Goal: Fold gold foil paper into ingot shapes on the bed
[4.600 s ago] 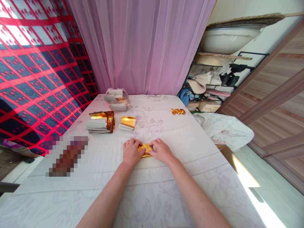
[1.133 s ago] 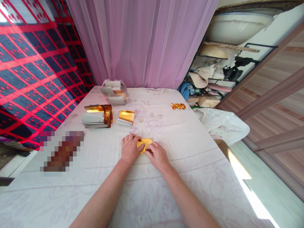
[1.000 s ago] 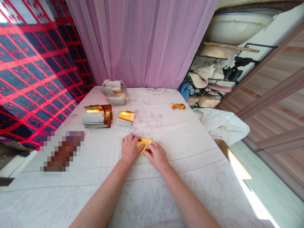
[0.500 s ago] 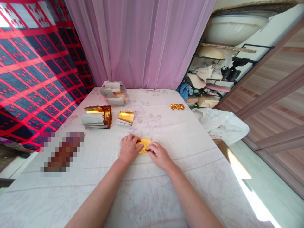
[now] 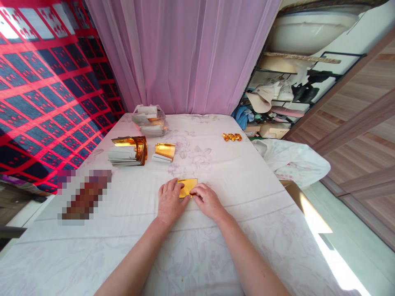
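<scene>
A small sheet of gold foil paper (image 5: 188,187) lies flat on the cloth-covered table, between my two hands. My left hand (image 5: 171,199) rests over its left end, fingers curved down and the thumb along the near edge, holding it. At the near right corner, the thumb and fingers of my right hand (image 5: 207,199) are closed together on the paper. Just beyond my left hand lies a small pile of gold-and-white paper sheets (image 5: 165,152). A thicker stack of the same paper (image 5: 128,152) sits farther left.
A clear plastic bag (image 5: 149,120) with more paper stands at the back left. Several folded gold pieces (image 5: 232,137) lie in a row at the back right. Beyond the table's right edge are a white plastic bag (image 5: 296,162) and a loaded shelf rack (image 5: 277,74). A blurred patch (image 5: 89,195) covers something at left.
My left thumb has slid off the middle of the gold paper to its near edge, baring more of the sheet. The right hand stays at the same corner. The view has shifted slightly.
</scene>
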`<act>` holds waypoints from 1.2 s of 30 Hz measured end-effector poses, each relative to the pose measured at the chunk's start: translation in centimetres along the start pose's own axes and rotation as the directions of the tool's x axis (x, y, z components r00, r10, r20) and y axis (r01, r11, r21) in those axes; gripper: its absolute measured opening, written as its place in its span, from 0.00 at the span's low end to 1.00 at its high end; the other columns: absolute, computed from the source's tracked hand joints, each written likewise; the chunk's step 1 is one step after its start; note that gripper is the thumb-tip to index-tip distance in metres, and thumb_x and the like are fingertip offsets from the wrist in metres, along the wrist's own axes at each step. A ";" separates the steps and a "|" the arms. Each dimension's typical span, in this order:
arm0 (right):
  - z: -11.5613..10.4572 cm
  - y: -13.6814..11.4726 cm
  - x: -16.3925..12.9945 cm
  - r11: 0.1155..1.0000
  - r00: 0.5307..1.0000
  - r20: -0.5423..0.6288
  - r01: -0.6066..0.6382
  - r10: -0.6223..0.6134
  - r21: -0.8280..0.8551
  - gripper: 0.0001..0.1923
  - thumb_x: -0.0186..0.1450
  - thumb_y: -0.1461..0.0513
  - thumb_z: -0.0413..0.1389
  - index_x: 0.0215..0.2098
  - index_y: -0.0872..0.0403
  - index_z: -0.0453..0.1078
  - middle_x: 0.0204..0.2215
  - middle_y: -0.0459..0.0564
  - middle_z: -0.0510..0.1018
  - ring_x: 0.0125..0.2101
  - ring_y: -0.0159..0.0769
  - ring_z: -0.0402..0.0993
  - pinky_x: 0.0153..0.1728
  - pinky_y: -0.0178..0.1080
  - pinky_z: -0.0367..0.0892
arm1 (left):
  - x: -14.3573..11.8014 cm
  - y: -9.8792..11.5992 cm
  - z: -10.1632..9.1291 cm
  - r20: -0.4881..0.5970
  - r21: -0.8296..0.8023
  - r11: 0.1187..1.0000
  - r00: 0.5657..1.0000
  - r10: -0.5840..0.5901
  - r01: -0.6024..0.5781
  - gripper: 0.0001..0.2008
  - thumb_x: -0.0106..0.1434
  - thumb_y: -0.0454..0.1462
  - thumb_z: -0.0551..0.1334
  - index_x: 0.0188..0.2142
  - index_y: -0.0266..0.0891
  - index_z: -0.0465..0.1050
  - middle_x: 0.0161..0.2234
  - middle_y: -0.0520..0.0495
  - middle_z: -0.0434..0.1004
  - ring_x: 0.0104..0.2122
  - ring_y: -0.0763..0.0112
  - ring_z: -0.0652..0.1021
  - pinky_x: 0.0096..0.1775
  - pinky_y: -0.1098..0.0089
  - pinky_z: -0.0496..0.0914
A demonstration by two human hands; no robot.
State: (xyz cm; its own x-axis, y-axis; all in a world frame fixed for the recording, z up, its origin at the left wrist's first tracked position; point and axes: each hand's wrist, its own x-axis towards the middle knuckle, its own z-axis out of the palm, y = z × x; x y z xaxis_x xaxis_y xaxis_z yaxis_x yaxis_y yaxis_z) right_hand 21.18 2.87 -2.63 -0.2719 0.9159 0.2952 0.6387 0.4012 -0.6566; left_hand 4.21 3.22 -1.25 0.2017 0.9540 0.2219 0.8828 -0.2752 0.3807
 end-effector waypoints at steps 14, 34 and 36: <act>0.0 0.2 -0.1 1.000 1.000 0.007 -0.013 0.013 0.022 0.13 0.60 0.72 0.52 0.37 0.51 0.72 0.38 0.49 0.74 0.38 0.35 0.72 0.42 0.39 0.68 | 0.1 -1.9 -0.8 0.066 -0.041 0.998 0.997 -0.034 0.036 0.18 0.57 0.37 0.63 0.49 0.43 0.70 0.59 0.39 0.64 0.58 0.53 0.66 0.57 0.52 0.61; 0.5 -0.9 0.1 0.998 0.996 -0.073 -0.061 0.060 -0.018 0.06 0.61 0.69 0.52 0.30 0.53 0.69 0.31 0.47 0.72 0.31 0.33 0.70 0.34 0.35 0.65 | -0.4 -2.5 -2.0 0.097 -0.060 0.998 0.995 0.002 0.004 0.11 0.58 0.34 0.60 0.41 0.47 0.76 0.59 0.44 0.64 0.58 0.53 0.65 0.57 0.51 0.59; 1.1 -1.4 0.2 0.987 0.986 -0.123 -0.121 0.108 -0.105 0.04 0.60 0.66 0.55 0.28 0.53 0.67 0.28 0.46 0.70 0.30 0.33 0.69 0.33 0.35 0.64 | -0.5 -2.4 -2.1 0.089 -0.055 0.998 0.996 0.013 -0.008 0.11 0.58 0.34 0.60 0.40 0.47 0.76 0.58 0.43 0.65 0.58 0.53 0.65 0.57 0.51 0.59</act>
State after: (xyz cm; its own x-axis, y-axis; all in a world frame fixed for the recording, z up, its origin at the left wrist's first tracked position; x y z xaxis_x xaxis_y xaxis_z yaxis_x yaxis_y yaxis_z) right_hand 19.44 2.46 -2.39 -0.1105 0.9456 0.3061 0.7388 0.2842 -0.6110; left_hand 1.10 3.21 -0.43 0.2495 0.9573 0.1463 0.8568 -0.2886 0.4274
